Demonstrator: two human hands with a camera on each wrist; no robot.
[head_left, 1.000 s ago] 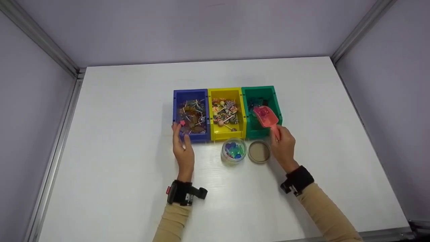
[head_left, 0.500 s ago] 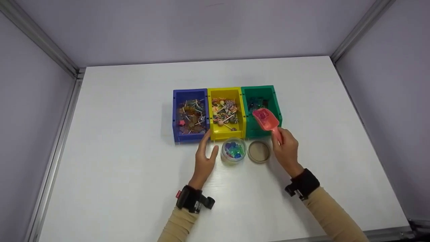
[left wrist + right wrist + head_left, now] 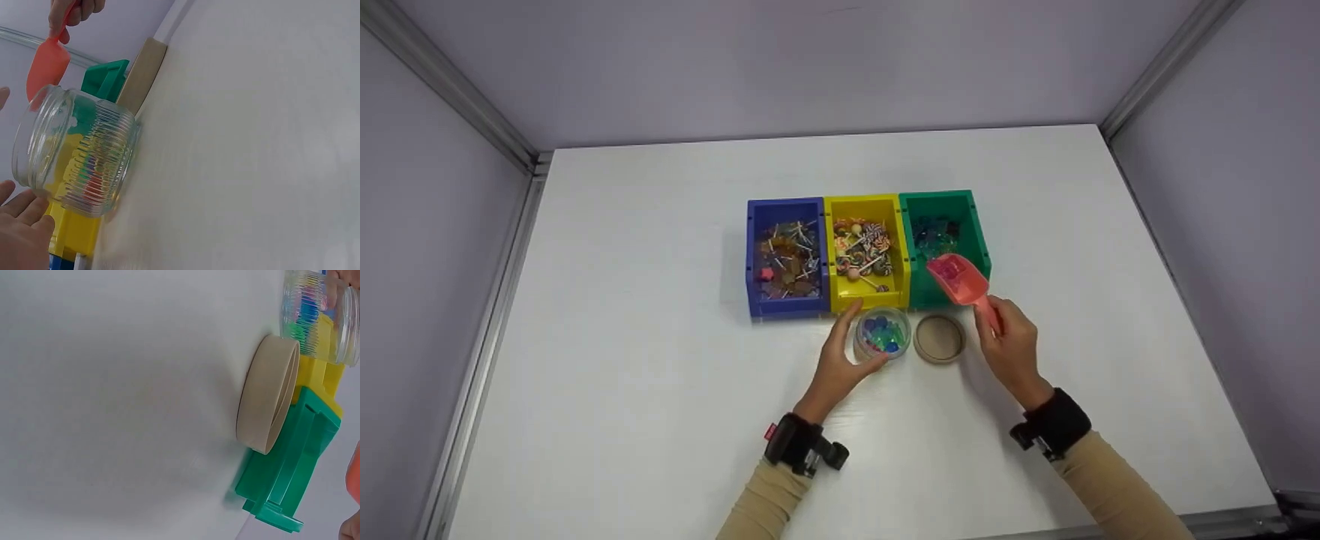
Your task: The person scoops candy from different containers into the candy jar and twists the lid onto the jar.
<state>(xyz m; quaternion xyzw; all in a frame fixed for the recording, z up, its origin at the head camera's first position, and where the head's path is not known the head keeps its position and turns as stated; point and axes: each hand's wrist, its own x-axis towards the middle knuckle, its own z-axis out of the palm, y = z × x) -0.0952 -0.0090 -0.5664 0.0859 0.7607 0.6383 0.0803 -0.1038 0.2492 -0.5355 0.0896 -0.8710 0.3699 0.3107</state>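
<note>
My right hand (image 3: 1011,346) grips the handle of a coral-pink scoop (image 3: 964,280), held over the front of the green bin (image 3: 979,247). Pink translucent pieces lie in the scoop's bowl. My left hand (image 3: 840,367) spreads around the left side of a clear ribbed glass jar (image 3: 84,152), thumb at the near side and fingers at the far side. In the left wrist view its fingertips (image 3: 36,209) are right at the jar's wall, while the thumb stands off from the rim. Blue, green and pink translucent pieces sit low in the jar.
A beige round lid (image 3: 264,396) lies right of the jar. Behind stand a yellow bin (image 3: 870,301) of lollipops and a blue bin (image 3: 751,259) of wrapped-looking amber pieces with sticks, joined in a row with the green one. Pale walls enclose the white table (image 3: 622,360).
My left hand has moved right, from the blue bin's front corner to around the jar. My right hand has drawn the loaded scoop slightly back toward me.
</note>
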